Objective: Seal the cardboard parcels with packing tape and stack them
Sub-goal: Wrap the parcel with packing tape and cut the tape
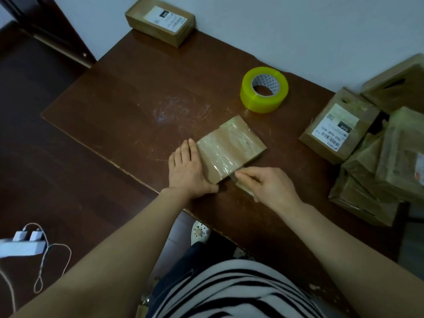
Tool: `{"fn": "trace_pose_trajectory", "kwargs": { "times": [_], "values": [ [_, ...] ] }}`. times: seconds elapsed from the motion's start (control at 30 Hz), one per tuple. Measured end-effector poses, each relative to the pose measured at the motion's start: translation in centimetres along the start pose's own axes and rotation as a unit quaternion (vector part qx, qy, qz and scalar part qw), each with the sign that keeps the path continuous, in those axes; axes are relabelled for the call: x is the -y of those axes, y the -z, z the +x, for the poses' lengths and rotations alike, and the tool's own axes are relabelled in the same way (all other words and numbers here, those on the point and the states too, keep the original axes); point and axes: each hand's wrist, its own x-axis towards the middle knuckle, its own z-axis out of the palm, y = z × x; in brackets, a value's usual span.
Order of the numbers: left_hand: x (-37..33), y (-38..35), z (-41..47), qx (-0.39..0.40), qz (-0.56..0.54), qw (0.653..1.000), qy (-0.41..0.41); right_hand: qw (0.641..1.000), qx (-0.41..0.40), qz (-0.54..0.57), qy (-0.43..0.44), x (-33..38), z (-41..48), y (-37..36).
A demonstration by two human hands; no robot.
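Head: one tape roll (263,89), one parcel (230,148) at centre

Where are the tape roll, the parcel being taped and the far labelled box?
Yellow-green packing tape roll (259,102): head view, outer side.
Tape-covered brown cardboard parcel (229,145): head view, top face.
Brown cardboard box with white label (165,19), far corner: head view, on the label.

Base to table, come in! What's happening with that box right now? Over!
Left hand flat against parcel side. Right hand grips small tool at taped near edge. Tape roll stands apart, nothing blocking.
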Motion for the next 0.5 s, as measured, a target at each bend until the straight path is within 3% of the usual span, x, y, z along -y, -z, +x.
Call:
{"fn": "trace_pose_trajectory", "kwargs": {
  "times": [0.13, 0.27, 0.43, 0.5],
  "values": [
    [0.1, 0.2, -0.1, 0.009, 0.014, 1.000, 0.000, 0.989, 0.024, -0.146, -0.021, 0.1, 1.1, -0.3],
    [-0.1, 0.4, 0.0, 0.015, 0.019, 1.000, -0.002, 0.982, 0.061, -0.170, -0.056, 0.4, 2.4, -0.8],
    [-0.9, 2.3, 1.8, 0.135, -0.033, 0.989, 0.057, 0.978, 0.078, -0.174, -0.084, 1.0, 3.4, -1.2],
    [-2.9, 2.5, 3.4, 0.081, -0.086, 0.989, 0.094, 0.977, 0.091, -0.170, -0.096, 1.2, 3.6, -1.1]
  ]
}}
